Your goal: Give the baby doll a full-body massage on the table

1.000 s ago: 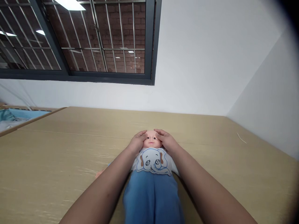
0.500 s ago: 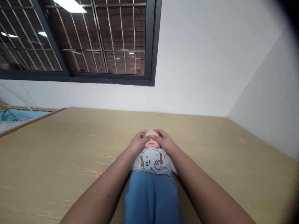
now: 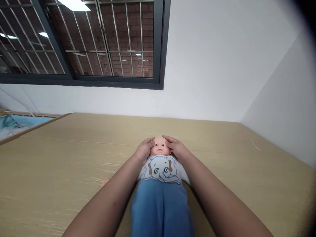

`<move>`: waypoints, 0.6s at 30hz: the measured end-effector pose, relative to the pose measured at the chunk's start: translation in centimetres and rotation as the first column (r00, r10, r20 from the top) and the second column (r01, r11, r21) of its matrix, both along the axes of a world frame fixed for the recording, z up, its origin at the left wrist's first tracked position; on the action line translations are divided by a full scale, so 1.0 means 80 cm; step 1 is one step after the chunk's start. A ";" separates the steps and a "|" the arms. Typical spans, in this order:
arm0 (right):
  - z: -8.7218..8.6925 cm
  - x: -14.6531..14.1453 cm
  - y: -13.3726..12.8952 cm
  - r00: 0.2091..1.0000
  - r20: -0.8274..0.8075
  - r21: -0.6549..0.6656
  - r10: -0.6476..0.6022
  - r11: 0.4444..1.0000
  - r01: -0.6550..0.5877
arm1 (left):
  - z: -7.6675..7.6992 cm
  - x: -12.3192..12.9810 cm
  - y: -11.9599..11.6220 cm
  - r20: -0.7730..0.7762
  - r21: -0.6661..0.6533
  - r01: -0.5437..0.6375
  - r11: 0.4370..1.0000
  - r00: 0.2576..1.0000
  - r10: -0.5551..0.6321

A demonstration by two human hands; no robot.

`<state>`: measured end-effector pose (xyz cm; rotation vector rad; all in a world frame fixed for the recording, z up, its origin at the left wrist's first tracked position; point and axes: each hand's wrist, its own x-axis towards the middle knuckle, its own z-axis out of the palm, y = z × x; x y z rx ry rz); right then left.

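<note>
A baby doll point(image 3: 160, 174) lies on its back, its head away from me. It wears a white top with an elephant patch point(image 3: 161, 168) and blue trousers point(image 3: 161, 207). Cupped against the left side of its head is my left hand point(image 3: 145, 149), thumb by the temple. My right hand point(image 3: 178, 148) holds the other side the same way. The doll's eyes, nose and mouth show between my thumbs. One small doll hand point(image 3: 105, 181) peeks out beside my left forearm; my arms partly cover the doll's sleeves.
The doll is on a wide tan, slightly wrinkled surface point(image 3: 74, 158) against a white wall point(image 3: 202, 65). A thin pale strip point(image 3: 255, 145) lies to the right. Blue and white cloth point(image 3: 24, 121) sits beyond the left edge. A barred window point(image 3: 111, 42) is above.
Both thumbs have slid apart, from the middle of the doll's face out to its temples, uncovering the eyes. The hands stay at the sides of the head.
</note>
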<state>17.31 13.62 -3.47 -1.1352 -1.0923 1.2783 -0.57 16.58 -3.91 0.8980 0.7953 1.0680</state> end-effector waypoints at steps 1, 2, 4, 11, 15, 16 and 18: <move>0.001 0.001 -0.002 1.000 -0.016 -0.012 0.014 1.000 -0.014 | 0.000 0.000 0.001 0.007 -0.007 0.003 1.000 1.000 -0.003; 0.002 0.002 -0.003 0.999 -0.035 -0.021 0.030 0.999 -0.031 | -0.001 -0.001 0.001 0.008 -0.010 0.000 1.000 1.000 0.000; 0.002 0.003 -0.003 0.997 -0.059 -0.026 0.057 0.998 -0.058 | 0.000 -0.001 0.000 0.001 -0.006 -0.018 1.000 1.000 0.018; -0.002 -0.002 0.001 0.965 0.250 0.173 -0.080 0.984 0.037 | 0.013 0.001 -0.011 -0.089 0.110 -0.031 0.993 0.995 0.041; 0.002 -0.004 0.001 0.932 0.339 0.191 -0.126 0.980 0.063 | 0.022 0.001 -0.017 -0.222 0.149 -0.043 0.988 0.972 0.076; 0.002 -0.004 0.001 0.929 0.345 0.196 -0.133 0.978 0.067 | 0.023 0.001 -0.018 -0.227 0.147 -0.043 0.988 0.971 0.076; 0.001 -0.004 0.002 0.929 0.341 0.207 -0.144 0.976 0.075 | 0.022 0.001 -0.017 -0.214 0.152 -0.035 0.988 0.975 0.068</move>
